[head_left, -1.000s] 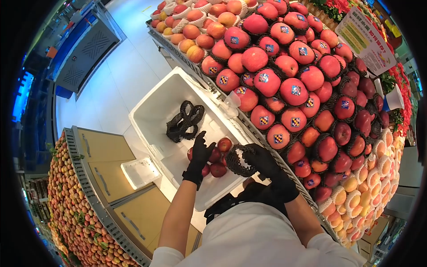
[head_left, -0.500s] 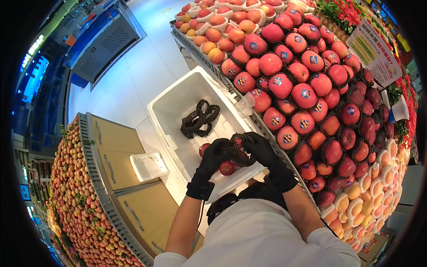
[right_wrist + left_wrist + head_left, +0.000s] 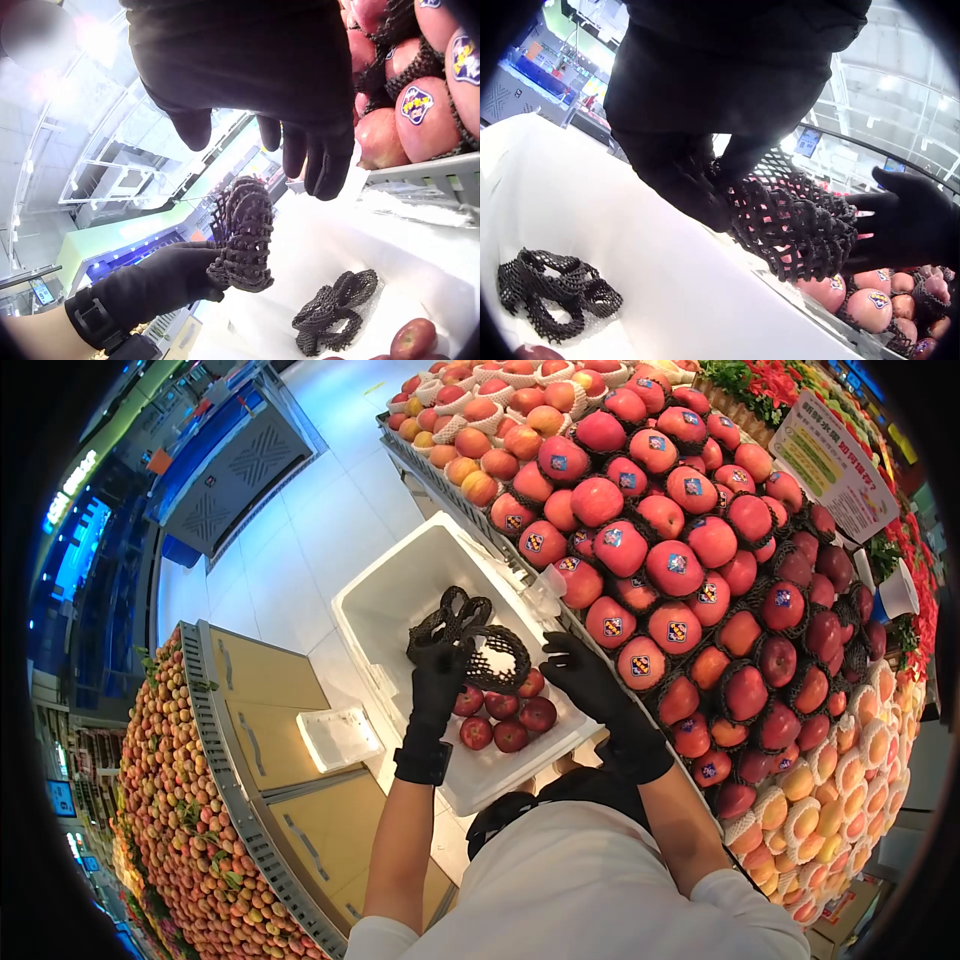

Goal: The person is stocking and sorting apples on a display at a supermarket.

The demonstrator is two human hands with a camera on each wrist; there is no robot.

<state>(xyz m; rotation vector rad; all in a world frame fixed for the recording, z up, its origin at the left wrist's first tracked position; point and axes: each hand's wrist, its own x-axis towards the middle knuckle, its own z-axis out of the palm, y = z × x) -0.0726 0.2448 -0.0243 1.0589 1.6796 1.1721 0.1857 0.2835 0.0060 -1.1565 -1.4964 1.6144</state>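
My gloved left hand [image 3: 437, 682] pinches the edge of a black foam net sleeve [image 3: 500, 658] above the white foam box [image 3: 385, 585]. White box wall shows through the sleeve's mesh, and no apple is seen inside it. In the left wrist view the sleeve [image 3: 795, 225] hangs bunched from the fingers. My right hand [image 3: 590, 685], gloved in black too, is apart from the sleeve near the box's right rim, its fingers spread and holding nothing. Several red apples [image 3: 508, 735] lie in the near end of the box. More black net sleeves [image 3: 330, 311] lie heaped farther inside.
Right of the box rises a display of large stickered apples [image 3: 675, 570], many in black nets. Paler fruit [image 3: 800, 800] in white nets sits beyond. At the left are a small white tray [image 3: 340, 738], yellow cabinets [image 3: 270, 735] and a bank of small fruit [image 3: 190, 810].
Earlier my right hand held the sleeve; then both hands held it with red fruit showing through. Now the left hand holds the sleeve farther left without fruit, and the right has let go.
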